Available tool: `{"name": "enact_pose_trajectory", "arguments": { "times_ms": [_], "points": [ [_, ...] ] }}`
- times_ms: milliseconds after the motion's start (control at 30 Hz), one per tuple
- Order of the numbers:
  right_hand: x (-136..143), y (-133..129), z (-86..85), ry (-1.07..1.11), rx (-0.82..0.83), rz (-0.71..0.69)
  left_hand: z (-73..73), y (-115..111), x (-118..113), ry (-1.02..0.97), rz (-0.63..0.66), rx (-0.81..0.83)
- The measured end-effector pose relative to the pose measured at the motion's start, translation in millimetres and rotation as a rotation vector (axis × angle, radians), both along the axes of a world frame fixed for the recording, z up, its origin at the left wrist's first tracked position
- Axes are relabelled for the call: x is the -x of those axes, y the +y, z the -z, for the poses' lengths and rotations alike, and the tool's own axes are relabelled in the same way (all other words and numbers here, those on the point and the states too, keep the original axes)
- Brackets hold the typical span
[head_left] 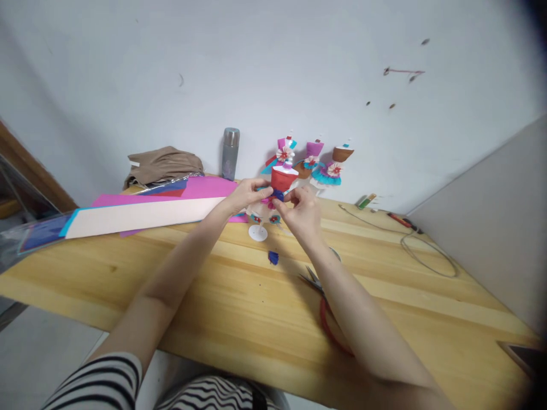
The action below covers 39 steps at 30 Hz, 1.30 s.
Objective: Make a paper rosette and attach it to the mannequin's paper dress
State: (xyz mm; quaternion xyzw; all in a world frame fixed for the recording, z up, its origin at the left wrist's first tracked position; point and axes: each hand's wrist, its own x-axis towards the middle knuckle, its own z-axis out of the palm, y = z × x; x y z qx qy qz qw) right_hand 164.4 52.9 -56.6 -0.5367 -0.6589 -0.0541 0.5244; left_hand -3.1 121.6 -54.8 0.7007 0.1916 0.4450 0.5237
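Observation:
A paper figure (pixel 284 179) with a red cup-shaped top and a white round base (pixel 258 233) stands upright between my hands. My left hand (pixel 248 195) pinches its middle from the left. From the right, my right hand (pixel 304 209) has thumb and fingers closed at a dark blue paper piece (pixel 277 195) on the figure's front. A small blue paper scrap (pixel 273 258) lies on the table below. Scissors with red handles (pixel 327 319) lie partly under my right forearm, blades apart.
Behind stand several similar paper figures (pixel 343 154). A grey flask (pixel 231 154), brown cloth (pixel 164 164) and coloured paper sheets (pixel 145 219) occupy the back left. On the right of the wooden table (pixel 205 302) are a cable (pixel 427 263) and a red-handled tool (pixel 399 219).

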Motion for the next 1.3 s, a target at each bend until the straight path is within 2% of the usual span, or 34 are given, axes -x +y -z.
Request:
{"name": "enact_pose_trajectory", "arguments": {
  "times_ms": [367,567,700,967,1300],
  "points": [
    [2.9,4.5,0.7,0.010,-0.022,0.031,4.0,1.4,-2.6,-0.005,-0.016,0.033],
    [-1.6,0.5,2.3,-0.010,-0.034,-0.058,4.3,1.9,-0.4,0.026,-0.032,0.020],
    [-7.9,-6.5,6.7,-0.008,-0.045,-0.068,4.0,1.9,-0.4,0.032,-0.040,0.006],
    [-7.5,-6.7,19.7,-0.027,0.062,-0.004,6.0,5.0,0.1,0.043,-0.038,0.011],
    [3.0,-3.1,15.5,-0.087,0.163,0.109,0.6,4.2,4.4,0.016,0.052,-0.051]
  ]
}}
